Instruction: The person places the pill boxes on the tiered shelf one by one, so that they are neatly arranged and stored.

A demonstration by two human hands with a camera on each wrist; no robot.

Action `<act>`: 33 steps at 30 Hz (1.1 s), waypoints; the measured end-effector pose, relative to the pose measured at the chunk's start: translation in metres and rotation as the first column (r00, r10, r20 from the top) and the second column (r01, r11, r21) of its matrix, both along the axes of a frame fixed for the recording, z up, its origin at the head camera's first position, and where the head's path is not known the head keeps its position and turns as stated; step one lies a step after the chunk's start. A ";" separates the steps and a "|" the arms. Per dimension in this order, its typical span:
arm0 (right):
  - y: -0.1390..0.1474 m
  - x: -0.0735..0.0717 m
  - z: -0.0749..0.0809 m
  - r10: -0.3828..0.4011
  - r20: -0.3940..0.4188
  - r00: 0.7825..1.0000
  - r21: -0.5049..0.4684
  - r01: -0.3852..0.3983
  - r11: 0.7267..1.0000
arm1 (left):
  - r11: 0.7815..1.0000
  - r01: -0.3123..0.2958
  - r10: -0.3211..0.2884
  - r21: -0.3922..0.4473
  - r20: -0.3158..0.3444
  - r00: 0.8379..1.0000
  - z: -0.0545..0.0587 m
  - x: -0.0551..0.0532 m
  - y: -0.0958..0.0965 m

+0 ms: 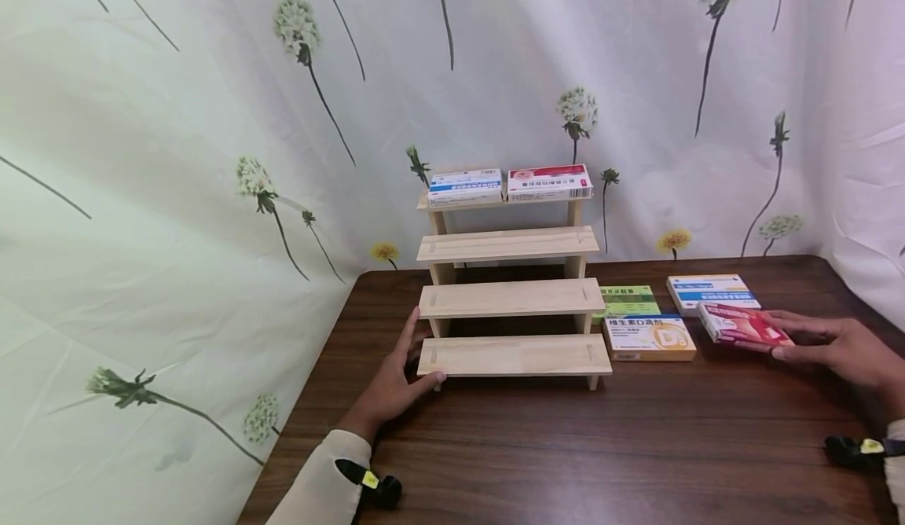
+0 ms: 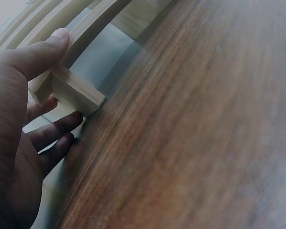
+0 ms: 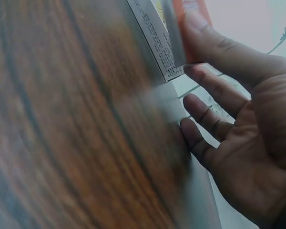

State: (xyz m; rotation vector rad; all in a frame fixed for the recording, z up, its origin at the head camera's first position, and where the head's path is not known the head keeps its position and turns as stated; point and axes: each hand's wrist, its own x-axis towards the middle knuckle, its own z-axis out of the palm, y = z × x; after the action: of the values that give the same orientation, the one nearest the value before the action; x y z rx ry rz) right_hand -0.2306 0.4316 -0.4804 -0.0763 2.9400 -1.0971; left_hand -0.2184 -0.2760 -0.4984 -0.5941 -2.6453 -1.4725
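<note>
A four-step wooden stand point(image 1: 516, 354) stands on the table. At its left end my left hand point(image 1: 393, 387) steadies it, thumb on the front edge of the lowest step and index finger up along the side. In the left wrist view, the left hand's point(image 2: 19, 81) other fingers lie beside the stand's leg point(image 2: 81, 93). My right hand point(image 1: 844, 350) pinches a red and white medicine box point(image 1: 741, 326) by its right end. The right wrist view shows my right hand point(image 3: 248, 105) with thumb and index finger on that box point(image 3: 196, 40), the other fingers loosely bent.
On the top step lie a blue and white box point(image 1: 465, 186) and a red and white box point(image 1: 550, 183). Right of the stand are a green box point(image 1: 628, 300), an orange and white vitamin D box point(image 1: 646, 336) and another blue and white box point(image 1: 710, 292). A flower-printed curtain point(image 1: 495, 77) hangs behind.
</note>
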 end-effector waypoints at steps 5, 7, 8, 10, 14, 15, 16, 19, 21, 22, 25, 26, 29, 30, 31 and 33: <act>-0.001 0.001 0.004 0.007 -0.015 1.000 -0.018 -0.008 1.000 | 1.000 0.000 0.000 0.006 0.002 1.000 0.001 0.001 -0.001; 0.000 0.001 0.007 -0.002 0.019 1.000 -0.031 0.003 1.000 | 1.000 0.003 -0.003 0.005 0.003 1.000 0.001 0.001 0.000; -0.001 0.000 0.010 -0.007 0.050 0.999 -0.028 0.008 1.000 | 1.000 0.004 -0.004 0.008 0.005 1.000 0.001 0.001 0.000; -0.002 -0.001 0.016 -0.006 0.097 0.995 -0.036 0.009 0.999 | 1.000 -0.002 0.002 0.008 0.013 1.000 0.001 0.002 0.000; -0.003 -0.003 0.023 0.002 0.079 0.997 0.010 -0.003 1.000 | 1.000 -0.011 0.011 0.008 0.019 1.000 0.001 0.001 0.001; -0.003 -0.004 0.024 0.004 0.057 0.998 0.008 -0.005 1.000 | 1.000 -0.015 0.015 0.004 0.015 1.000 0.001 0.001 0.001; -0.003 -0.005 0.024 0.007 0.027 1.000 0.014 -0.007 1.000 | 1.000 -0.019 0.019 -0.001 0.014 1.000 0.001 0.001 0.001; -0.004 -0.005 0.025 0.007 -0.028 1.000 -0.019 -0.008 1.000 | 1.000 -0.023 0.023 -0.017 0.012 1.000 0.000 0.000 0.000; -0.004 -0.005 0.025 0.011 -0.036 0.999 -0.050 -0.013 0.999 | 1.000 -0.023 0.023 -0.020 0.015 1.000 0.000 -0.001 0.000; -0.005 -0.005 0.026 0.009 -0.034 0.999 -0.060 -0.011 0.998 | 1.000 -0.024 0.024 -0.016 0.020 1.000 0.000 -0.001 0.000; -0.008 -0.007 0.032 0.000 -0.018 1.000 -0.082 -0.001 0.997 | 1.000 -0.021 0.021 -0.009 0.018 1.000 0.000 0.000 0.000; -0.008 -0.007 0.034 -0.005 -0.012 1.000 -0.087 0.004 0.996 | 1.000 -0.019 0.019 -0.007 0.017 1.000 0.000 0.000 0.000; -0.010 -0.010 0.040 -0.023 -0.019 1.000 -0.114 0.020 0.993 | 1.000 -0.013 0.013 -0.007 0.010 1.000 0.001 0.000 0.000; -0.011 -0.010 0.043 -0.026 -0.028 0.999 -0.126 0.022 0.992 | 1.000 -0.012 0.012 -0.008 0.008 1.000 0.001 0.000 0.000; -0.012 -0.011 0.046 -0.030 -0.028 0.999 -0.134 0.026 0.991 | 1.000 -0.012 0.012 -0.006 0.008 1.000 0.001 0.000 0.000; -0.013 -0.012 0.052 -0.024 -0.050 0.998 -0.127 0.017 0.992 | 1.000 -0.011 0.011 -0.003 0.006 1.000 0.001 0.000 0.000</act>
State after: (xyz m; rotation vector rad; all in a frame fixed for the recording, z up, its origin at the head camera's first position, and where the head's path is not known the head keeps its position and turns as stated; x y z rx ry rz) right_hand -0.2425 0.4187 -0.4285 -0.0759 2.9181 -1.3036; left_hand -0.2180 -0.2762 -0.4976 -0.5753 -2.6519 -1.4701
